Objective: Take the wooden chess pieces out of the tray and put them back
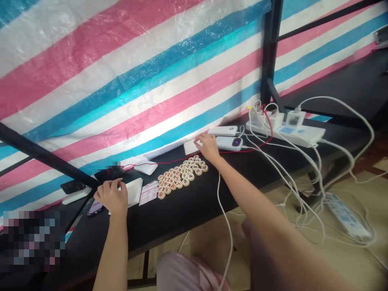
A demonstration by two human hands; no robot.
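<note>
Several round wooden chess pieces (182,174) with red and black characters lie in rows on the black table (169,218). My right hand (207,146) rests just behind them, fingers curled down onto a white flat object (189,146) at the table's back edge. My left hand (111,196) lies with bent fingers on the left edge of a white box (133,191), beside a folded printed paper (148,192). Whether either hand grips anything is unclear.
Two white power banks (229,143) (222,130) and a white power strip (287,133) with chargers and tangled white and red cables sit to the right. A second strip (345,216) lies on the floor. A phone (72,186) and black items rest at the left. A striped tarp hangs behind.
</note>
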